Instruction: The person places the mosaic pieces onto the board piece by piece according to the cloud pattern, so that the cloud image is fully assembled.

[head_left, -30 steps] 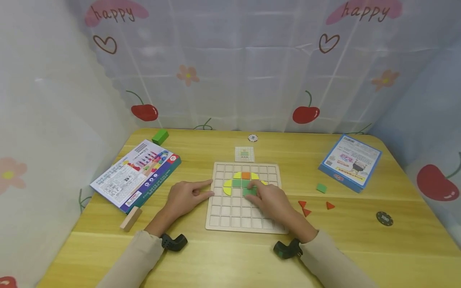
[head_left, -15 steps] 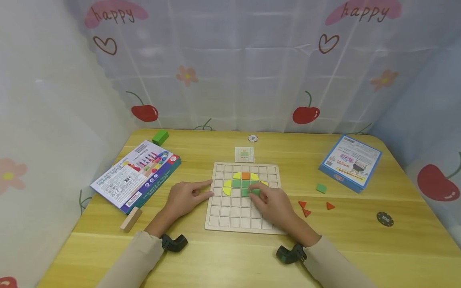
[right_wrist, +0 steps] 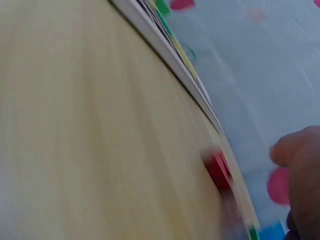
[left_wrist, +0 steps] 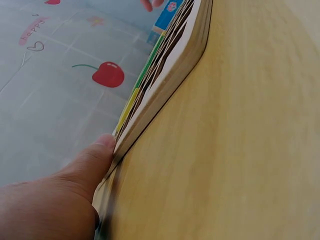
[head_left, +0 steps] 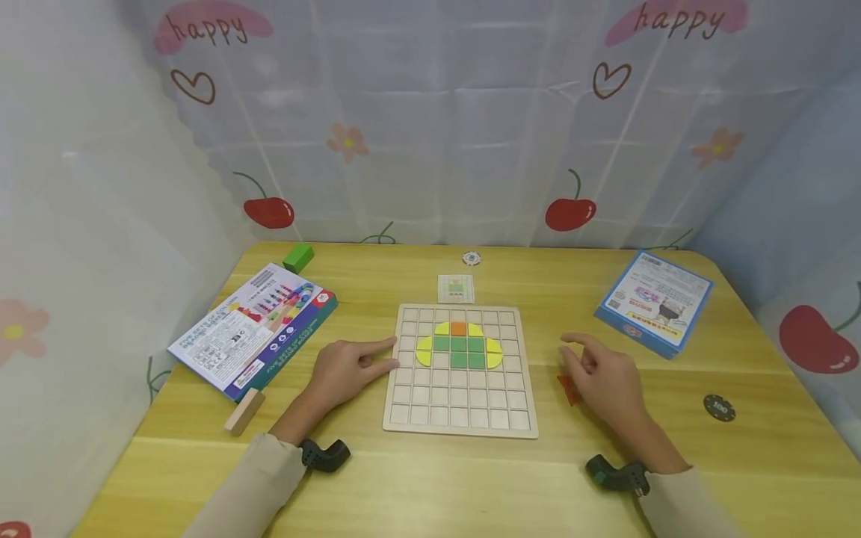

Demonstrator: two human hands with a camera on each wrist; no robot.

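Observation:
A wooden grid board [head_left: 457, 407] lies mid-table with a figure of green squares [head_left: 459, 352], yellow curved pieces [head_left: 424, 350] and an orange square [head_left: 459, 328]. My left hand [head_left: 350, 366] rests at the board's left edge, index finger and thumb touching it; the left wrist view shows the thumb [left_wrist: 92, 160] against the board's side [left_wrist: 170, 70]. My right hand [head_left: 602, 373] hovers right of the board with loosely bent fingers, holding nothing, over the red triangles [head_left: 566, 387]. A red piece [right_wrist: 217, 170] shows blurred in the right wrist view.
A pattern card [head_left: 456, 288] and a white chip [head_left: 471, 258] lie behind the board. A blue box [head_left: 654, 301] stands at right, a flat box [head_left: 255, 329] at left. A green block [head_left: 298, 256], a wooden block [head_left: 244, 410] and a dark chip [head_left: 718, 408] lie around.
My right hand has left the green square on the board and moved right, off the board, to above the red triangles. The left hand has stayed put.

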